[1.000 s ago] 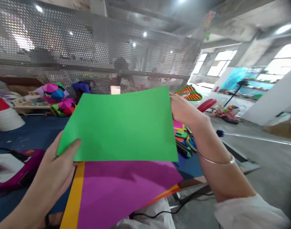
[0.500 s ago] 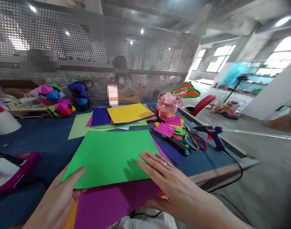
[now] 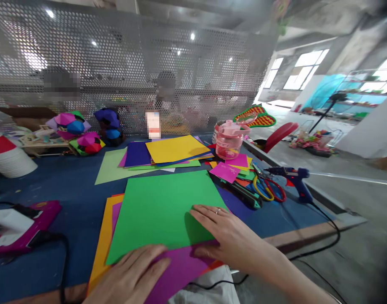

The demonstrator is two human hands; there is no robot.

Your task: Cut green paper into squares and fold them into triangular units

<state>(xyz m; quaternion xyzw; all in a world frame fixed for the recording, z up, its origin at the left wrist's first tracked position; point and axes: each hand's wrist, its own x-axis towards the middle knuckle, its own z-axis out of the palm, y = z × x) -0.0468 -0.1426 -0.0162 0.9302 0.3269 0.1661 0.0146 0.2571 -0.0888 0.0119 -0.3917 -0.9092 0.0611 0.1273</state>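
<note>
Lowered since the earlier frame, the rectangular green paper-like sheet (image 3: pixel 163 207) rests over a purple paper-like sheet (image 3: pixel 181 272), seemingly needing no grip: left hand (image 3: pixel 133 274) at its seven o'clock, right hand (image 3: pixel 223 234) at four, fingers uncurled, clamping nothing. A dark-blue glue gun (image 3: pixel 295 175) lies at three.

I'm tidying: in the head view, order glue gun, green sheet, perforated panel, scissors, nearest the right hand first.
1. Green sheet, under right hand
2. Scissors, ahead and right
3. Glue gun, farther right
4. Perforated panel, at back
</note>
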